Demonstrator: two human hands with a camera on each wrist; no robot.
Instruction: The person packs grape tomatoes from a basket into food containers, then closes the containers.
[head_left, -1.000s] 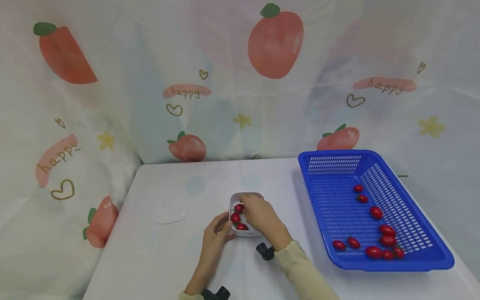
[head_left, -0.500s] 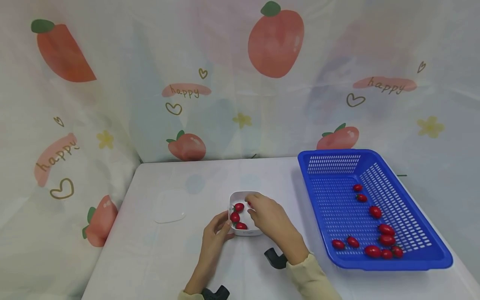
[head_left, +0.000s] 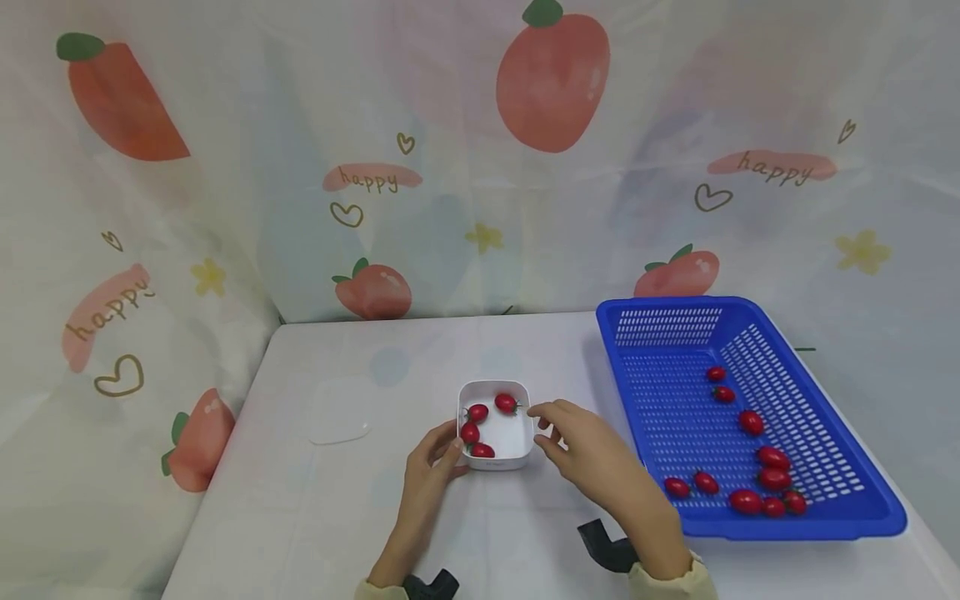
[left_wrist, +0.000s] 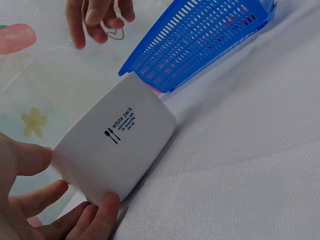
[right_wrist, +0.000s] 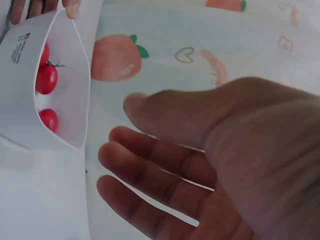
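Left hand [head_left: 431, 467] fingers curl round the white box's [head_left: 496, 425] near-left corner — four tomatoes [head_left: 477, 412] inside. Right hand [head_left: 592, 450], loosely spread and holding nothing, hangs just beside the box. Blue basket [head_left: 847, 521] at right — ten tomatoes; one clear lid [head_left: 339, 414] at left.

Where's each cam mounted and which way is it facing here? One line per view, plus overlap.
Head: worn on the head, faces forward and down at the table; shows the left hand, right hand, white box, blue basket, clear lid.
Left wrist: low at the table, faces the white box side; left fingers hold it.
Right wrist: behind the right hand, faces the box opening with tomatoes.
Shared: all three see the white box; the left wrist view also catches the right hand and basket.
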